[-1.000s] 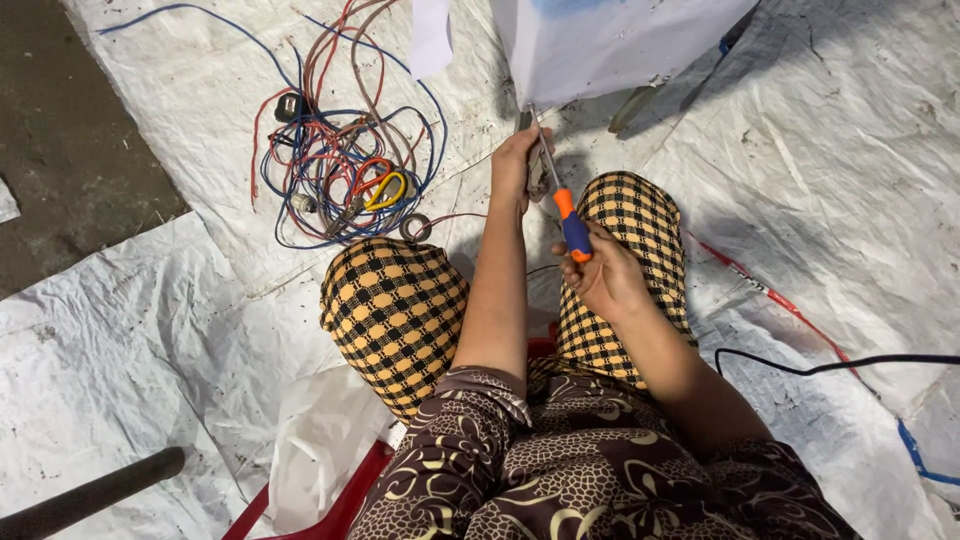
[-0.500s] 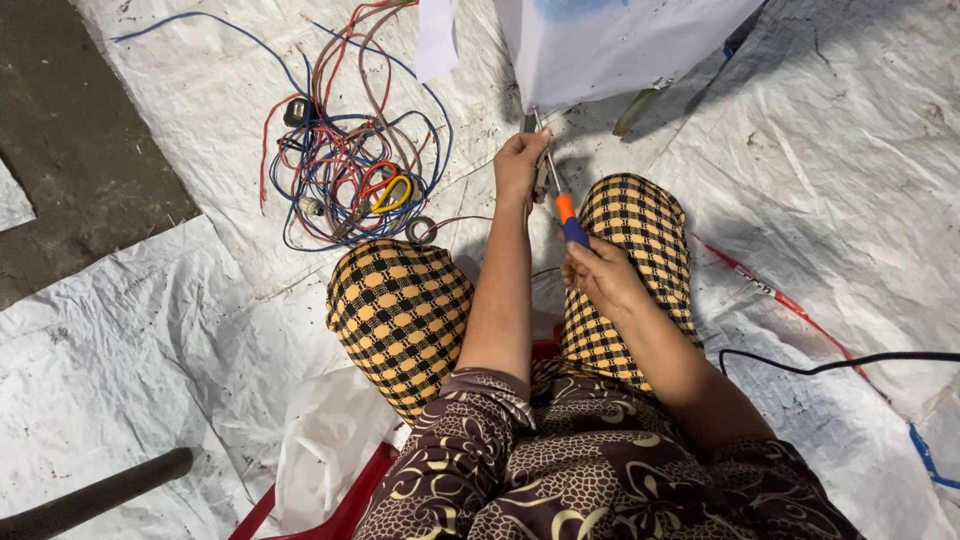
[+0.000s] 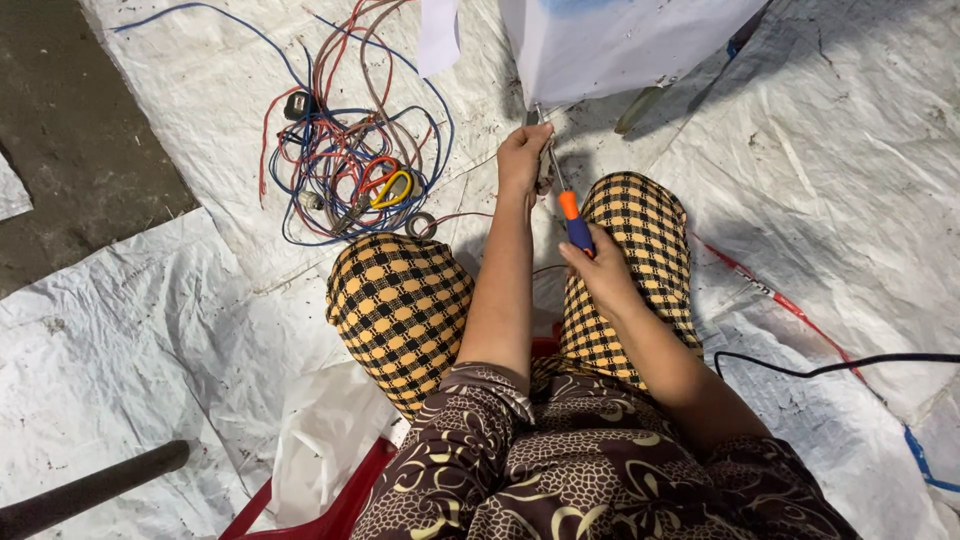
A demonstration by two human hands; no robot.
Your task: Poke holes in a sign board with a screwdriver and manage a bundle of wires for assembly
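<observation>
My right hand grips the orange and blue handle of a screwdriver, whose metal shaft points up towards the bottom corner of a white box-shaped appliance. My left hand is stretched forward and its fingers close around the screwdriver's shaft near the tip, just below that corner. Both arms reach out between my knees, which are in yellow and black checked trousers.
A tangle of red, blue and brown wires with a yellow clip and a black plug lies to the left on white plastic sheeting. A black cable and a red wire run at the right. A red stool edge shows below.
The view has shifted slightly. Both hands stay on the screwdriver at the appliance's corner, with the left hand now a little nearer the tip.
</observation>
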